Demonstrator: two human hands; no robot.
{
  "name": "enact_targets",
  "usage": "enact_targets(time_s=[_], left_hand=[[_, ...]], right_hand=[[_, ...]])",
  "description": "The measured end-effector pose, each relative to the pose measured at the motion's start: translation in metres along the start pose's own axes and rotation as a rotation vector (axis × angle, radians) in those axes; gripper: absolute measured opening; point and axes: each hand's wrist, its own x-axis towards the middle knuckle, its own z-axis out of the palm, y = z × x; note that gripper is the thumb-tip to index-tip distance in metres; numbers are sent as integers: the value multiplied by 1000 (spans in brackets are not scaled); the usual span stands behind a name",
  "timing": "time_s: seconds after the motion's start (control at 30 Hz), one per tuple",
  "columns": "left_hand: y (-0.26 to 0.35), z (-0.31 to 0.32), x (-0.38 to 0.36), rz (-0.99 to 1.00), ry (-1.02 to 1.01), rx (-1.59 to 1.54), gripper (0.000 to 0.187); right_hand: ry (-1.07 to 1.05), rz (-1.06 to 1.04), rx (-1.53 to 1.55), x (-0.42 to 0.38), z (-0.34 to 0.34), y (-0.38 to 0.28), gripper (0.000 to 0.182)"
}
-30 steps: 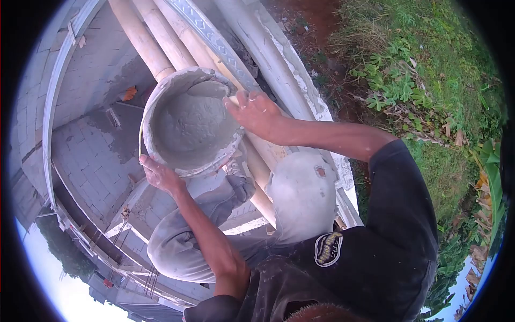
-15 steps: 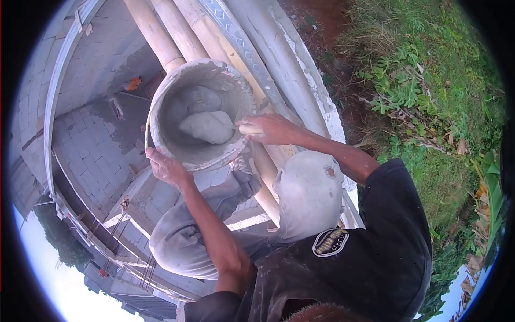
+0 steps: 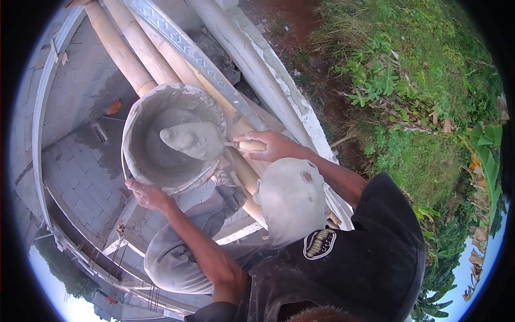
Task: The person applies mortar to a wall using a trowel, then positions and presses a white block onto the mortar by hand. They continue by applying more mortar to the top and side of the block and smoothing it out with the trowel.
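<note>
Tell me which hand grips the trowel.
Your right hand: it grips the tan trowel handle, while the left hand is at the bucket.

no word, brand or number can be read. the only lettering that shows is on the front of the person's black shirt (image 3: 370, 263): a badge (image 3: 320, 244) with a pale, rounded outline around a dark ground. inside it are yellowish characters and some paler marks. the badge sits at a slant, and its characters are too small and blurred to spell out.
</note>
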Motion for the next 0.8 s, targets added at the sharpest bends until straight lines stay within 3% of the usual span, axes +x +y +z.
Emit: enact_targets(time_s=[0.1,0.17,0.2,0.27,0.3,0.4,0.47,0.5,0.6,0.67,0.73,0.8], left_hand=[[2,4,-4,-16,65,-53,78],[2,2,-3,-51,45,-60,79],[2,2,-2,-76,16,-64,81],[-7,1,1,-56,21,-56,80],[-9,1,2,-26,21,-40,80],[4,2,-7,-11,45,-23,77],[9,1,-8,-37,27,-44,74],[10,0,-9,-64,-2,-51,70],[13,1,-13,-45,7,-85,71],[10,1,-13,-6,17,-55,72],[7,-2,-12,37,20,-21,73],[6,-1,-9,-41,-20,-58,73]], right_hand=[[170,71,48,-36,-22,-5,50],[226,269,118,-65,-44,-16,50],[219,270,108,-76,-54,-14,50],[393,474,221,-88,-71,-10,50],[392,470,211,-86,-77,-5,50],[528,527,86,-58,-98,47,48],[707,274,-361,-22,-106,103,46],[705,263,-356,-2,-110,119,46],[751,373,-537,55,-112,143,43],[759,576,-751,83,-111,146,42],[744,630,-799,90,-104,164,42],[732,679,-861,89,-94,184,43]])
